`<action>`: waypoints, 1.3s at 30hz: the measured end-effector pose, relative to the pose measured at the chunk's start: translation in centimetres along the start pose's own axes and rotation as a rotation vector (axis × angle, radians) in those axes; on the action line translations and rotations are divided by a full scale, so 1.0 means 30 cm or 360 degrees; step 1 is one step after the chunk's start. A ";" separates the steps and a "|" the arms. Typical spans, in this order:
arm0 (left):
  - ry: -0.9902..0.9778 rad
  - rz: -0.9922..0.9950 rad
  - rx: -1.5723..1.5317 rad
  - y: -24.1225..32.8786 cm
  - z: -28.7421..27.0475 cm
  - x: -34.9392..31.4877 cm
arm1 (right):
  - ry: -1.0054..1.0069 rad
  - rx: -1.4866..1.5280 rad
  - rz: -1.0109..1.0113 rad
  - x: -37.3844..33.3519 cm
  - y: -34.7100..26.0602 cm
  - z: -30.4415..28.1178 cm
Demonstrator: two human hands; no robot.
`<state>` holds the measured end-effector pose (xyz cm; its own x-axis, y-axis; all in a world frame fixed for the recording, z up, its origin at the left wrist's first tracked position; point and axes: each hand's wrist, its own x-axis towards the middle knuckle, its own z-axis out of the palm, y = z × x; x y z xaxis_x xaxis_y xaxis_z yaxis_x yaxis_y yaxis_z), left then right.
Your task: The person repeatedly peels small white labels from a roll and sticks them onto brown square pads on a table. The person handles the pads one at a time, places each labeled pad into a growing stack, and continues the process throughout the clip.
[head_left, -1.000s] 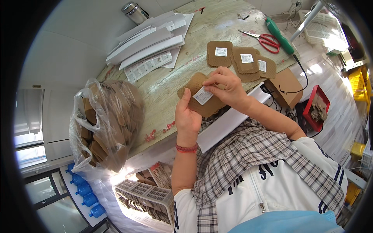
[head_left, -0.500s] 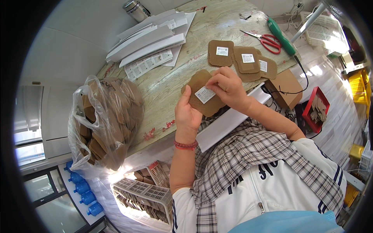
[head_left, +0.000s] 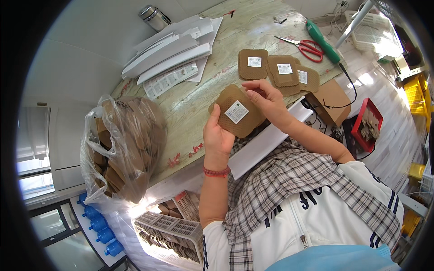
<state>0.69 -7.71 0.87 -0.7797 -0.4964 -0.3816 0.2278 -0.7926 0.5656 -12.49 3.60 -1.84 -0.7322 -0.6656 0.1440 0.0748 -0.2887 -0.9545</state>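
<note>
My left hand point(head_left: 218, 133) holds a small stack of brown, rounded-square textured pads point(head_left: 226, 101), thumb on top and fingers hidden beneath. A white printed label point(head_left: 237, 112) lies on the top pad, set at a slant. My right hand point(head_left: 270, 103) is at the stack's far right edge, its thumb and index fingertips close together on the pads' rim; the other fingers are curled. Just beyond, on the table, lie a labelled brown pad point(head_left: 253, 72) and several overlapping labelled pads point(head_left: 285, 79).
Red-handled scissors point(head_left: 311, 50) and a green corded tool point(head_left: 323, 43) lie at the far right. White paper strips point(head_left: 167, 54) are piled at the far left, near a metal flask point(head_left: 154, 18). A plastic bag of brown pieces point(head_left: 131, 140) stands left. A white trough point(head_left: 271, 140) borders my lap.
My right fingers have come off the label and moved to the pads' edge. The label now shows whole. The held pads have turned slightly.
</note>
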 end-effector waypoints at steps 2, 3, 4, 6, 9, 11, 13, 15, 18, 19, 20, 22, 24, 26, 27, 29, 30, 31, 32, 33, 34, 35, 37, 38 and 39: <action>0.0010 0.0014 0.0003 -0.002 0.002 -0.002 | -0.0015 -0.0113 -0.0135 0.002 0.010 -0.014; -0.0013 0.0012 0.0002 -0.003 0.007 -0.005 | -0.0031 -0.0255 -0.0239 0.000 0.006 -0.015; -0.0035 0.0011 0.0001 -0.004 0.010 -0.006 | -0.0048 -0.0397 -0.0343 -0.003 -0.003 -0.016; -0.0048 -0.0002 0.0006 -0.007 0.013 -0.006 | -0.0072 -0.0602 -0.0498 -0.004 -0.013 -0.012; -0.0060 -0.0016 0.0023 -0.012 0.018 -0.004 | -0.0080 -0.0712 -0.0592 0.000 -0.012 -0.008; -0.0066 -0.0014 0.0026 -0.017 0.015 0.002 | -0.0067 -0.0681 -0.0575 -0.001 -0.007 -0.007; -0.0070 -0.0002 0.0017 -0.025 -0.004 0.009 | -0.0068 -0.0730 -0.0627 -0.002 -0.009 -0.004; -0.0045 0.0004 0.0036 -0.030 -0.004 0.012 | -0.0063 -0.0777 -0.0723 -0.003 -0.006 -0.007; 0.0015 0.0029 0.0045 -0.039 0.003 0.013 | -0.0087 -0.0885 -0.1003 -0.017 -0.006 -0.010; 0.0038 0.0040 0.0044 -0.040 0.006 0.014 | -0.0112 -0.0961 -0.1147 -0.023 -0.015 -0.012; 0.0125 0.0051 0.0036 -0.035 0.005 0.020 | -0.0134 -0.1041 -0.1288 -0.030 -0.026 -0.014; 0.0298 0.0071 0.0020 -0.015 0.000 0.031 | -0.0162 -0.0999 -0.1351 -0.046 -0.045 -0.014; 0.0231 0.0111 0.0019 0.001 -0.028 0.034 | -0.0209 -0.0923 -0.1336 -0.062 -0.079 -0.006; 0.0102 0.0134 -0.0010 0.007 -0.050 0.038 | -0.0275 -0.0590 -0.1035 -0.073 -0.081 0.004; 0.0186 0.0181 -0.0015 0.011 -0.050 0.043 | -0.0307 -0.0426 -0.0883 -0.077 -0.082 0.007; 0.0350 0.0271 -0.0026 0.023 -0.036 0.055 | -0.0415 -0.0239 -0.0821 -0.079 -0.090 0.004; 0.0349 0.0317 -0.0008 0.041 -0.027 0.050 | -0.0467 -0.0148 -0.0790 -0.078 -0.095 0.001; 0.0304 0.0338 0.0029 0.049 -0.022 0.043 | -0.0431 -0.0189 -0.0761 -0.078 -0.100 0.004; 0.0262 0.0360 0.0067 0.054 -0.022 0.032 | -0.0396 -0.0228 -0.0728 -0.079 -0.104 0.013; 0.0220 0.0381 0.0104 0.055 -0.023 0.026 | -0.0361 -0.0266 -0.0696 -0.078 -0.105 0.022; 0.0202 0.0328 0.0125 0.052 -0.025 0.026 | -0.0302 -0.0200 -0.0517 -0.071 -0.099 0.030; 0.0151 0.0297 0.0150 0.045 -0.017 0.020 | -0.0243 -0.0131 -0.0339 -0.060 -0.091 0.039; 0.0050 0.0233 0.0201 0.028 0.005 0.005 | -0.0180 -0.0150 -0.0162 -0.039 -0.083 0.049; -0.0030 0.0194 0.0190 0.023 0.000 0.008 | -0.0176 -0.0242 -0.0164 -0.029 -0.081 0.050; -0.0065 0.0183 0.0206 0.020 -0.002 0.006 | -0.0172 -0.0334 -0.0167 -0.022 -0.080 0.051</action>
<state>0.72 -8.28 1.11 -0.7765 -0.5643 -0.2804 0.2421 -0.6780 0.6941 -11.15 3.67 0.76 -0.6513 -0.7124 0.2613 -0.1480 -0.2184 -0.9646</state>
